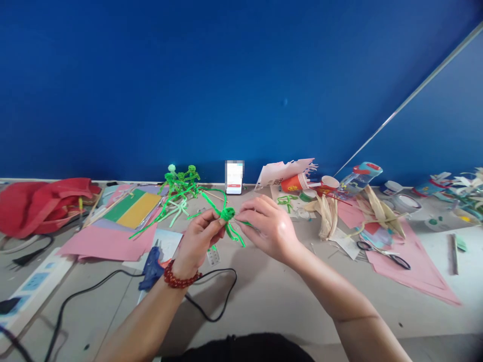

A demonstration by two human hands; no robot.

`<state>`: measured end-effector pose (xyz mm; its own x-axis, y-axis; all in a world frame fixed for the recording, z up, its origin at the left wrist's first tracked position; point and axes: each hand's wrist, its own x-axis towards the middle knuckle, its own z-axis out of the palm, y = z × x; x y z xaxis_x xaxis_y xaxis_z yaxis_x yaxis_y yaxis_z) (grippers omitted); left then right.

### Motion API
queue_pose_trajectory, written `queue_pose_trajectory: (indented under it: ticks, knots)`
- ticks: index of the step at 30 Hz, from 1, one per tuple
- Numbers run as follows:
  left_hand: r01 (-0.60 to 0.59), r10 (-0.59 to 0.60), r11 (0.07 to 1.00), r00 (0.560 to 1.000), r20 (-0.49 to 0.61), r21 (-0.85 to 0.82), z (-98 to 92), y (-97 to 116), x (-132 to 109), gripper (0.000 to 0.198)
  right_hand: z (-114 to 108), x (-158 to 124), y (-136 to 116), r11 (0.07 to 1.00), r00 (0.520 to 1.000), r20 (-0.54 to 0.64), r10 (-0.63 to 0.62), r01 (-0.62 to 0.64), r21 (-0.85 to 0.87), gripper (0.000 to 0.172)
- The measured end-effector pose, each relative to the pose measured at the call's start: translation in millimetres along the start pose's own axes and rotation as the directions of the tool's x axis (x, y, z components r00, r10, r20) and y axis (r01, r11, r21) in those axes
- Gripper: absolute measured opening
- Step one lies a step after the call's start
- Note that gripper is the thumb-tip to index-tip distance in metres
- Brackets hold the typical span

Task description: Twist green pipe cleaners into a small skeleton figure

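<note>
At the left hand (199, 236): grips 1 green pipe-cleaner piece (227, 214) between thumb and fingers, clamped at the coiled part. Held above the gray bench (271, 311), between the hands, with loops extending away from the body and loose ends hanging nearer. At the right hand (269, 221): hovers just beside the coil, fingers bent, fingertips close to a green strand (247, 224); cannot tell whether pinched on it or apart. At the left wrist: carries a red bead bracelet (177, 275).

Left side of bench: holds 1 blue glue gun (151, 267) just beside the bracelet, a black cord (211, 320), a white power strip (32, 287), pink sheets (107, 244) and a red bag (45, 207).

Along the blue wall (241, 80): includes green pipe-cleaner figures (181, 178), 1 upright phone (234, 176) and orange paper cups (292, 182), tipped over.

Right side: contains dried husks (328, 217) and 1 pair of black-handled scissors (385, 254), partly over pink paper (411, 274).
</note>
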<state>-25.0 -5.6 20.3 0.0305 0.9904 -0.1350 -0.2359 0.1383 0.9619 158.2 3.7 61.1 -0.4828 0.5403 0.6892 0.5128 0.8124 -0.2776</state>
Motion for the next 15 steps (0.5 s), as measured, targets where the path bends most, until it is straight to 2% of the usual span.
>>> queue_pose_trajectory:
  ticks: [5, 8, 11, 15]
  knots:
    - [-0.047, 0.039, 0.994, 0.996, 0.079, 0.098, -6.2, 2, -2, 0.028, -8, 8, 8, 0.985, 0.980, 0.100, -0.173, 0.174, 0.002, 0.017]
    - [-0.080, 0.055, 0.979, 0.989, 0.136, 0.187, -9.9, 6, -3, 0.027, -14, 14, 16, 0.973, 0.955, 0.185, -0.231, 0.223, 0.063, 0.017]
    - [-0.139, 0.082, 0.947, 0.976, 0.199, 0.289, -9.9, 12, -5, 0.024, -19, 20, 20, 0.963, 0.932, 0.266, -0.245, 0.203, 0.175, 0.014]
    - [-0.194, 0.094, 0.915, 0.955, 0.280, 0.355, -8.1, 18, -9, 0.019, -25, 28, 22, 0.944, 0.905, 0.369, -0.212, 0.092, 0.316, 0.010]
